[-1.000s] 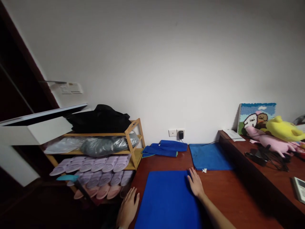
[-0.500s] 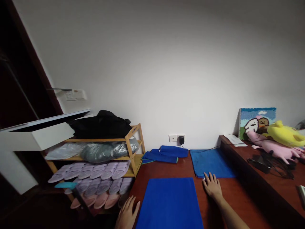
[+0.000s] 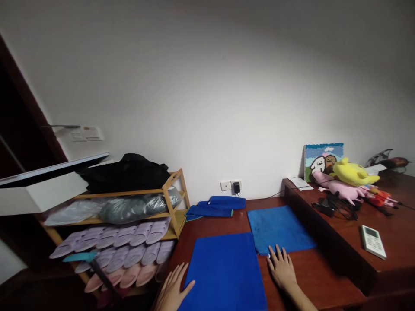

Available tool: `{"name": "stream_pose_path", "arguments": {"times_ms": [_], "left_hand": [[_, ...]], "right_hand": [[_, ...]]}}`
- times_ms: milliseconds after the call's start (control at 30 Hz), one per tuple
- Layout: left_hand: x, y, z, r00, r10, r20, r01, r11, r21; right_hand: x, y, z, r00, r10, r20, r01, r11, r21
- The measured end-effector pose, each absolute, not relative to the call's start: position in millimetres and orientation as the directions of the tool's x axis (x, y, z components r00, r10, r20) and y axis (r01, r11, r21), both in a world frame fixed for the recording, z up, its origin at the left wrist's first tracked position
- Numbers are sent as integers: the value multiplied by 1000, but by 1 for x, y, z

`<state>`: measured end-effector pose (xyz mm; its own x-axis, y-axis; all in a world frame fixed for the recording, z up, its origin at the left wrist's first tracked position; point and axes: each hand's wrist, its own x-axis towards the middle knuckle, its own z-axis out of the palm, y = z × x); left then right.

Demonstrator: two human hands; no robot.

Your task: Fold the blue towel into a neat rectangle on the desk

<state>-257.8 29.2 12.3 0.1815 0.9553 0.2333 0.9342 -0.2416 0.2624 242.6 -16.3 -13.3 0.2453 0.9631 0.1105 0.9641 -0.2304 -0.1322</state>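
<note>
A deep blue cloth (image 3: 226, 270) lies flat on the reddish-brown tabletop in front of me. My left hand (image 3: 173, 288) rests at its left edge, fingers spread, the thumb reaching the cloth's border. To the right, my right hand (image 3: 282, 268) lies open, its fingertips at the front edge of a lighter blue cloth (image 3: 279, 229). That second cloth is spread flat farther back. Against the wall sit several folded blue cloths (image 3: 214, 206) with green edging. Neither hand grips anything.
A wooden shoe rack (image 3: 177, 203) on the left bears slippers (image 3: 132, 233), wrapped bundles and a black bag (image 3: 126, 172). On the raised ledge at right are plush toys (image 3: 353, 172), a picture (image 3: 324, 160), cables and a white remote (image 3: 372, 242). A plugged-in adapter (image 3: 237, 187) trails a cord.
The view has turned rightward, showing more of the ledge and the whole remote. The lighter cloth's near edge has come closer to me with my right hand at it.
</note>
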Motion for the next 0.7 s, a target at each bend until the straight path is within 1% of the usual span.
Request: {"name": "stream_pose_path", "arguments": {"times_ms": [100, 233, 300, 367, 433, 467, 533, 600, 667, 700], "left_hand": [[-258, 15, 13, 188, 965, 182, 941, -230, 247], [-265, 5, 20, 169, 981, 92, 952, -186, 244], [-270, 2, 24, 152, 986, 71, 955, -165, 248], [-275, -1, 27, 126, 988, 90, 955, -145, 258], [-279, -8, 29, 106, 980, 171, 948, -151, 279], [-281, -14, 29, 99, 969, 228, 941, -166, 296], [-284, -31, 29, 101, 937, 335, 918, -218, 332], [-288, -55, 26, 140, 913, 383, 893, -284, 349], [-294, -80, 18, 221, 902, 371, 882, -347, 320], [-298, -91, 13, 268, 895, 357, 880, -378, 288]], "right_hand": [[240, -33, -14, 237, 963, 129, 966, -219, -139], [232, -53, -9, 207, 973, 105, 972, -192, -134], [229, -62, -6, 191, 977, 89, 975, -178, -136], [227, -71, -2, 196, 977, 86, 973, -183, -140], [225, -81, 1, 192, 974, 121, 972, -172, -158], [222, -87, 2, 170, 972, 160, 974, -142, -175], [212, -100, 1, 54, 959, 280, 979, 4, -205], [194, -115, -5, -165, 894, 416, 950, 258, -177], [171, -127, -15, -409, 751, 518, 858, 510, -63], [161, -131, -20, -495, 670, 553, 808, 589, 9]]}}
